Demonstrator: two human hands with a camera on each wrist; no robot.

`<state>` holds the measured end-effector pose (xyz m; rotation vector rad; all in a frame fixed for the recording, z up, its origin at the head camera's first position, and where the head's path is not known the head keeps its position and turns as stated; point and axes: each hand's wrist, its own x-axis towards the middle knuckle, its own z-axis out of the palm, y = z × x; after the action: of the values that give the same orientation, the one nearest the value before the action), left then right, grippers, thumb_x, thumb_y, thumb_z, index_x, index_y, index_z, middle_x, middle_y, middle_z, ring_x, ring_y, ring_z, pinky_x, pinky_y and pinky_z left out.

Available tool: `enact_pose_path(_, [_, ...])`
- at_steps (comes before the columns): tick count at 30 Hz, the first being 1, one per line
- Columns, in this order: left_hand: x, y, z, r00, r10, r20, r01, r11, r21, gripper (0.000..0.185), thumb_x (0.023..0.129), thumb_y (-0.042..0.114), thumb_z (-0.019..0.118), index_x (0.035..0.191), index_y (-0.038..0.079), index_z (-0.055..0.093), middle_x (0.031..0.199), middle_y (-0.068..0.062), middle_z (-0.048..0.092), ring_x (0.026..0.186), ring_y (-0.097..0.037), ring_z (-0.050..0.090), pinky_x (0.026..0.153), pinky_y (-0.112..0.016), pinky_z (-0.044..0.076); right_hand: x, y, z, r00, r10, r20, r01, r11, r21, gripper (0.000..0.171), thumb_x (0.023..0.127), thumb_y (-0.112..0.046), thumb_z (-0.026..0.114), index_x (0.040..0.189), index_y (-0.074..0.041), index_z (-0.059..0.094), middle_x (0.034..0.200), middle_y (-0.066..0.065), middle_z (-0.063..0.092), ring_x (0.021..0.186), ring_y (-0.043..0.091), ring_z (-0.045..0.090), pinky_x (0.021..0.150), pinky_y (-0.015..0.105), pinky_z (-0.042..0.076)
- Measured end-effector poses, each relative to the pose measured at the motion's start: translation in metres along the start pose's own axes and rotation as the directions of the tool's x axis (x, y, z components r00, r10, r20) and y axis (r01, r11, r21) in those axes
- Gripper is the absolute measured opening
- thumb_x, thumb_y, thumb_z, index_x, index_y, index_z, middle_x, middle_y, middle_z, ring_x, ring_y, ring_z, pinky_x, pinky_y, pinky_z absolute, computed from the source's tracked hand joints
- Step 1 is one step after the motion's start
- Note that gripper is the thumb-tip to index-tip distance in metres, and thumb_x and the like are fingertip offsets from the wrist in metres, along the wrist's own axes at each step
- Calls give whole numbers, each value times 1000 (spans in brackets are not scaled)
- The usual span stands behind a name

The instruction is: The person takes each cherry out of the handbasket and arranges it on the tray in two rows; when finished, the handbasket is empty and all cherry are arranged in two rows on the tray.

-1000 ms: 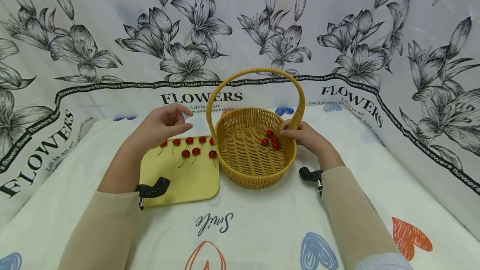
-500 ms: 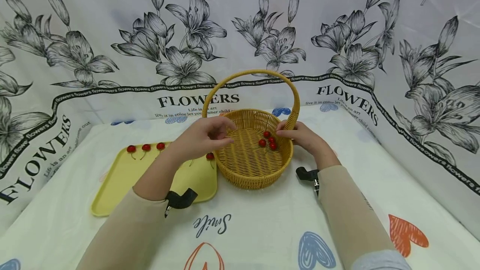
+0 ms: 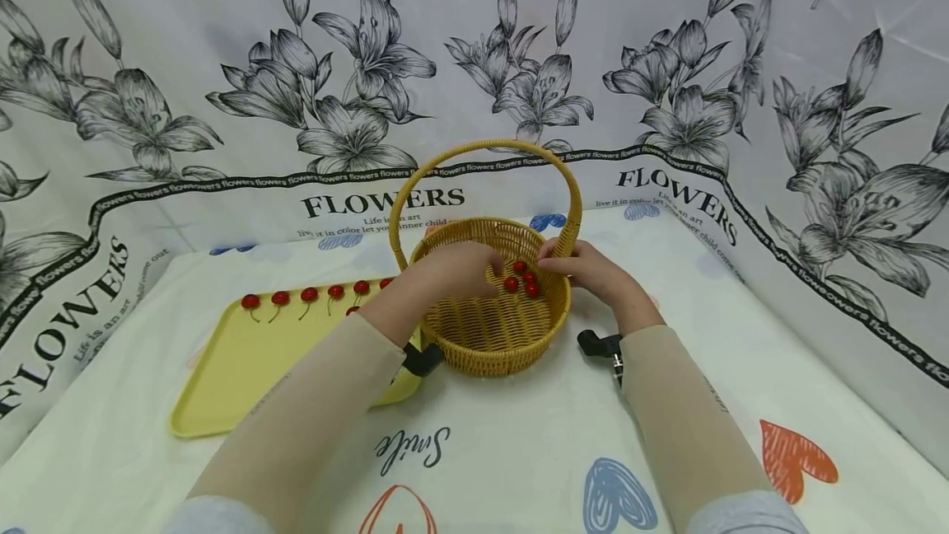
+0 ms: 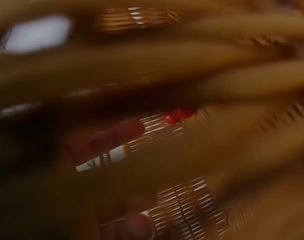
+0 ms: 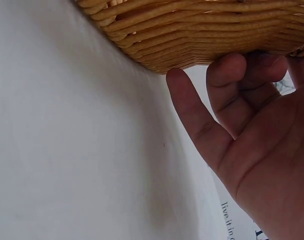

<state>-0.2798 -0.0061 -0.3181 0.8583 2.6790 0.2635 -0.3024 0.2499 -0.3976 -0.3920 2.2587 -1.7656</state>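
A woven yellow basket [image 3: 544,328] with a tall hoop handle [image 3: 482,143] stands mid-table, with three red cherries [image 3: 521,279] lying in it. My left hand [image 3: 461,270] reaches inside the basket, fingertips close to those cherries. The blurred left wrist view shows only the basket's weave [image 4: 184,210] and a red cherry blur [image 4: 179,115], so I cannot tell whether that hand holds anything. My right hand [image 3: 587,267] grips the right rim of the basket by the handle's base. In the right wrist view, the fingers [image 5: 227,95] curl against the basket's outer wall [image 5: 202,30].
A yellow tray [image 3: 237,369] lies left of the basket, with a row of stemmed cherries [image 3: 309,294] along its far edge; my left forearm covers its right end. The table wears a white printed cloth [image 3: 504,435]. A flower-print backdrop [image 3: 222,64] closes off the back and sides.
My left hand has travelled right from above the tray's cherries, over the rim and into the basket. The right hand has stayed on the basket's rim. The view shifted slightly.
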Motion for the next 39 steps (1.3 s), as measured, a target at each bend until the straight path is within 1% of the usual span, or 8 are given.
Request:
enact_pose_path(4, [17,1,3,994,-51,92,49,998,25,42,100,19,65,142,13,61,140,-4,60,120,-20,57,100,-39,48,1,-1,2,1000,5,3,-5,1000,-6,34,99,-27,70,120,-1,62,127,17,62,121,30,59,103,52,46])
enact_pose_path(8, [27,6,10,994,-31,103,23,997,75,50,101,7,59,150,14,54,144,-5,57,126,-21,54,106,-40,44,1,-3,1,1000,5,-10,-5,1000,-5,32,99,-26,69,119,-2,62,127,19,62,120,30,59,102,53,46])
enact_pose_path(13, [33,2,28,998,48,39,-54,980,194,41,101,5,61,141,16,64,131,-4,62,117,-19,59,104,-38,46,5,-3,3,1000,-6,-7,6,1000,-2,35,99,-26,69,121,0,61,127,20,62,119,31,59,101,53,47])
enact_pose_path(17, [33,-3,38,999,46,-17,-39,959,280,26,99,7,65,123,14,73,117,-2,65,102,-18,61,96,-37,50,8,-3,8,1000,-7,11,7,1000,-4,37,99,-29,70,121,-2,62,128,19,62,120,30,60,102,52,47])
enact_pose_path(25, [27,-3,33,993,32,-118,-5,976,218,9,100,12,65,104,13,74,98,1,68,88,-16,61,84,-35,54,10,-6,9,1000,-16,11,16,1000,-13,39,99,-27,69,124,2,60,128,20,61,120,32,60,103,54,46])
enact_pose_path(30, [8,1,23,961,96,-258,-54,985,166,11,98,21,70,108,18,74,97,6,69,85,-12,62,72,-32,53,8,-6,8,1000,-6,10,6,1000,-13,36,99,-27,69,122,0,62,127,19,62,120,31,59,103,53,46])
enact_pose_path(36, [-47,5,11,884,139,-447,-175,984,-39,25,99,24,69,124,20,71,91,6,67,76,-12,58,63,-30,49,4,-3,4,1000,10,-5,-10,1000,-6,36,99,-30,70,120,-2,62,129,18,62,122,31,58,104,53,45])
enact_pose_path(39, [-74,0,7,863,90,-496,-211,958,-194,25,99,22,69,124,19,67,85,4,64,71,-16,55,59,-33,46,2,-2,1,1000,15,-16,-16,1000,-6,38,98,-31,71,121,-2,62,130,18,61,123,32,57,104,53,44])
